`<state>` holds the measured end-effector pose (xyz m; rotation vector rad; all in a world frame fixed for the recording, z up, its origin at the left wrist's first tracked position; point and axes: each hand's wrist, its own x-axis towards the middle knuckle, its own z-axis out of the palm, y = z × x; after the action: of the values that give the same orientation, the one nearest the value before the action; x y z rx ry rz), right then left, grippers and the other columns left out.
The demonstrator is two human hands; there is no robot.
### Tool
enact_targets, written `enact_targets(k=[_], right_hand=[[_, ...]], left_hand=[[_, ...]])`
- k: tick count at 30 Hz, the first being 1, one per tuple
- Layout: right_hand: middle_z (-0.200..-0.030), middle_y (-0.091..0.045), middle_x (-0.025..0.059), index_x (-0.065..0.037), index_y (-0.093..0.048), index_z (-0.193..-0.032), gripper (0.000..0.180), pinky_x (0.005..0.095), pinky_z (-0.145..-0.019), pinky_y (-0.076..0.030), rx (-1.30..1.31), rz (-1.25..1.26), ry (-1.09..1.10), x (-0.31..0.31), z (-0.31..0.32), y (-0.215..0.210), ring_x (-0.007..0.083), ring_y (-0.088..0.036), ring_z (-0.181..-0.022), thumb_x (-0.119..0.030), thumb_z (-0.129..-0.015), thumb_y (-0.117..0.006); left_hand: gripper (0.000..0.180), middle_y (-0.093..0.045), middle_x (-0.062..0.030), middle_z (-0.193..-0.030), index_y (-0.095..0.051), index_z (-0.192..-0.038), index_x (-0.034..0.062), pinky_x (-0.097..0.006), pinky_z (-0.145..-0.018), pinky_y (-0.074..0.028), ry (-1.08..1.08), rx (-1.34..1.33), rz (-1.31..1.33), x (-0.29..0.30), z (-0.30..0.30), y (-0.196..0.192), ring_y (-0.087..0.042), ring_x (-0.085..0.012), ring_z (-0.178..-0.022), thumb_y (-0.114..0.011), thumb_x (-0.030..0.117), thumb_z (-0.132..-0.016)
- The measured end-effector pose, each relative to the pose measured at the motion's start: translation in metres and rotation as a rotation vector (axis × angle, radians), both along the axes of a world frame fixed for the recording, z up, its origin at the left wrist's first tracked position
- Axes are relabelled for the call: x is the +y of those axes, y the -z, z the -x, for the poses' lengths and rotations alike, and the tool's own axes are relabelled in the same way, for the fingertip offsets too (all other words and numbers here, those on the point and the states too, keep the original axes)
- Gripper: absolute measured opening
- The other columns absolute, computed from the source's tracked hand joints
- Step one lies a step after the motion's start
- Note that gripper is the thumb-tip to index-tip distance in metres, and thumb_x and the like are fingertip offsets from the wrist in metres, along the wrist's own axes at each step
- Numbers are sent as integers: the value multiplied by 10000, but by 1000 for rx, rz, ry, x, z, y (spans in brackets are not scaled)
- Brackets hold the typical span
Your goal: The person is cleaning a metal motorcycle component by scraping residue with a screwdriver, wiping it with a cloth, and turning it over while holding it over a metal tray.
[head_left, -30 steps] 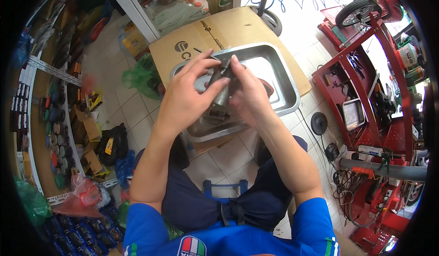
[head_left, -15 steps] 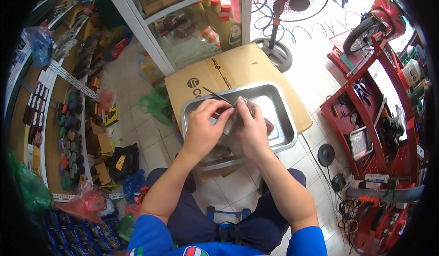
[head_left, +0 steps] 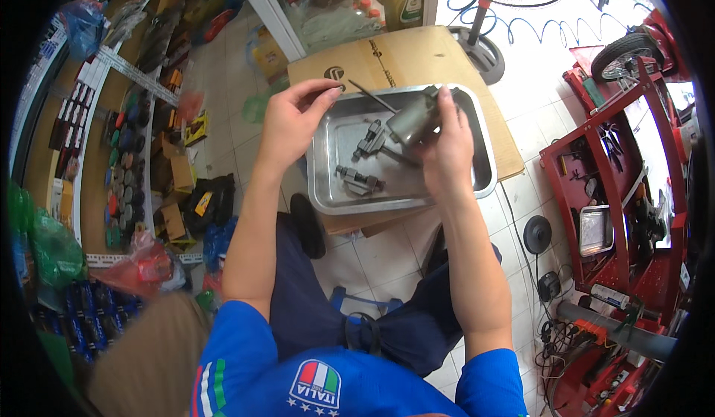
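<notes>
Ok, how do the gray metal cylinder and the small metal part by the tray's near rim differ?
The gray metal cylinder is in the right hand; the small metal part lies in the tray. The cylinder is bulkier than the small part. The cylinder's side is smoothly rounded; the small part's outline is irregular. Both look metallic.

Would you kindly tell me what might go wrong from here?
The grey metal cylinder in the right hand might slip and strike the metal parts in the tray. The left hand pinches a small dark piece, which could drop outside the tray.
</notes>
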<state>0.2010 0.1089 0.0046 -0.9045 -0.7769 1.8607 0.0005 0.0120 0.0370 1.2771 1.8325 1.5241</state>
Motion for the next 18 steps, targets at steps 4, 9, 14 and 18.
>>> enact_targets(k=[4, 9, 14, 18], right_hand=[[-1159, -580, 97, -38, -510, -1236, 457, 390, -769, -588, -28, 9, 10, 1, -5, -6, 223, -650, -972, -413, -1002, -628], [-1162, -569, 106, -9, -489, -1277, 517, 402, -792, -585, -26, -1, -37, 1, -5, -1, 222, -631, -1007, -407, -991, -651], [-1145, -580, 97, -15, -502, -1289, 552, 385, -764, -581, -19, -19, -78, -1, -7, -4, 199, -629, -971, -425, -966, -683], [-1138, -617, 154, 79, -493, -1318, 746, 300, -809, -526, -141, -103, -95, 6, -10, 6, 173, -610, -988, -470, -893, -767]], left_hand=[[195, -749, -72, -981, -754, -1060, 17, -279, -809, -518, 28, 277, 143, -1, -2, 32, -680, -150, -865, -725, 147, -917], [229, -754, -114, -963, -733, -1072, 1, -312, -800, -529, 17, 413, 390, 10, -12, 38, -704, -189, -884, -711, 165, -915], [215, -747, -159, -988, -728, -1069, 19, -357, -826, -536, 57, 427, 352, 15, -8, 53, -713, -288, -907, -701, 155, -904], [230, -750, -154, -985, -725, -1078, 16, -358, -839, -543, 47, 404, 318, 16, -12, 54, -716, -296, -928, -716, 158, -897]])
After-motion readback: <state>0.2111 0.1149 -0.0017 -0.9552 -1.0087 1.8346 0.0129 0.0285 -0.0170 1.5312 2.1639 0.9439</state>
